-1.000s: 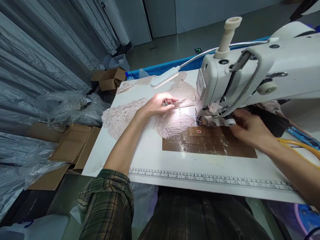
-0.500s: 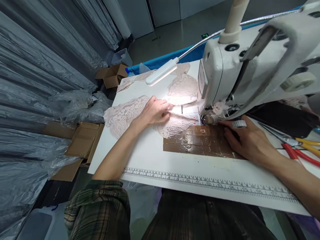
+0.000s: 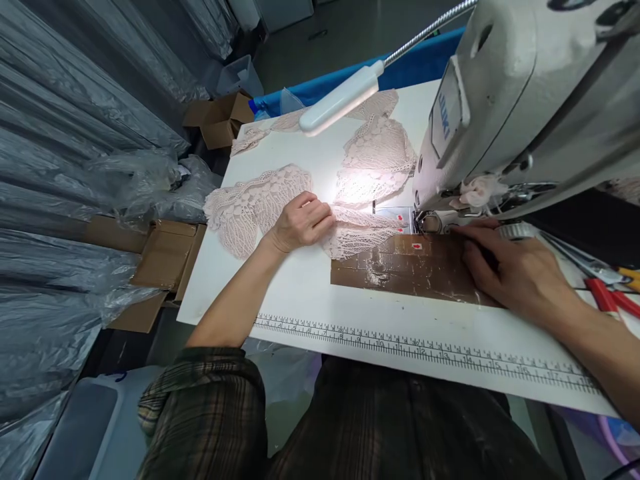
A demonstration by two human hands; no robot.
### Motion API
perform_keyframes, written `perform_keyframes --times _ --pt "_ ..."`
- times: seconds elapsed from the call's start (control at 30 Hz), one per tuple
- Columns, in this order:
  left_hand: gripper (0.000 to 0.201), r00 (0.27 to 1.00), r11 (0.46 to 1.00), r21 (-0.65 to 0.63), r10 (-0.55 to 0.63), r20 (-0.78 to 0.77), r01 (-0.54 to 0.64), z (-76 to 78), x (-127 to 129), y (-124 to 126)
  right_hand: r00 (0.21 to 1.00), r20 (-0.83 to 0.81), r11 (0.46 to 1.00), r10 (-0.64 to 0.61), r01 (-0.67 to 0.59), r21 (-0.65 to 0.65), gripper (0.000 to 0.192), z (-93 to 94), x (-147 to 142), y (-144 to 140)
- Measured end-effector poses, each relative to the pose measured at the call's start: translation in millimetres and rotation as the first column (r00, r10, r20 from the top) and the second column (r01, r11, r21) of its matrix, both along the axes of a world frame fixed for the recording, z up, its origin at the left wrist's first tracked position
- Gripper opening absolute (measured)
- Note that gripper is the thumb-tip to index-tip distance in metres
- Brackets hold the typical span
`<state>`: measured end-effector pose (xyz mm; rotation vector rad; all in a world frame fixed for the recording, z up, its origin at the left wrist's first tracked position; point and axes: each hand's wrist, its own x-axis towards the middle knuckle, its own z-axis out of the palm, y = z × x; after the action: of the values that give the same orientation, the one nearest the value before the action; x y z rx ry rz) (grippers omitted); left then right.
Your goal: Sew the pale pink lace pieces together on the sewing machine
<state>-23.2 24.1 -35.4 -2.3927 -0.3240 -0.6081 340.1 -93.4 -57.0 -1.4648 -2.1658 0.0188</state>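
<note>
My left hand is closed on a piece of pale pink lace fabric, left of the sewing machine's presser foot. The lace stretches from these fingers towards the foot, its edge gathered in a narrow fold. More lace lies flat behind and left of the hand. On the other side of the foot, my right hand rests low on the brown taped plate. Its index finger reaches out beside the foot, with the thumb apart below. I see nothing held there, though the fingertips are partly hidden.
The white machine head overhangs the right side. A lamp hangs above lace cups at the back. Scissors with red handles lie right of my right hand. A printed ruler follows the front edge. Cardboard boxes stand left.
The view has shifted closer to the machine. My left hand keeps its grip on the lace, and my right hand stays beside the presser foot.
</note>
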Motion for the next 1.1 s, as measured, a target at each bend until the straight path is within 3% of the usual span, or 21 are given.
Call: perform_keyframes --times 0.23,0.4,0.57,0.73,0.87,1.0,1.1 --pt "0.031 0.999 0.997 0.051 -0.05 -0.013 0.051 3.0 1 -4 1.0 0.025 1.0 0.017 -0.017 0.0 0.033 -2.2 2 -1" --pt "0.031 0.994 0.996 -0.058 0.064 -0.092 -0.07 1.0 -2 -2 1.0 0.002 1.0 0.011 -0.011 -0.001 0.031 -0.6 -1 -1" --pt "0.032 0.997 0.998 -0.064 0.022 -0.07 -0.026 1.5 -1 1 1.0 -0.001 1.0 0.02 -0.02 -0.004 0.033 1.3 -3 -2" --pt "0.031 0.994 0.971 -0.219 0.083 -0.077 -0.098 3.1 2 2 1.0 0.001 1.0 0.006 -0.006 -0.005 0.032 0.2 -2 -2" --pt "0.029 0.998 0.976 -0.212 0.04 -0.05 -0.05 4.0 1 1 1.0 0.003 1.0 0.017 -0.017 0.013 0.032 -1.6 -1 -1" --pt "0.026 0.986 0.92 -0.358 0.137 -0.092 -0.161 3.1 1 -1 1.0 -0.013 1.0 0.003 -0.003 -0.031 0.034 -2.4 -1 -2" --pt "0.018 0.978 0.873 -0.445 0.209 -0.029 -0.2 3.8 9 0 1.0 -0.027 1.0 0.0 0.0 -0.025 0.034 -4.1 -2 -2"
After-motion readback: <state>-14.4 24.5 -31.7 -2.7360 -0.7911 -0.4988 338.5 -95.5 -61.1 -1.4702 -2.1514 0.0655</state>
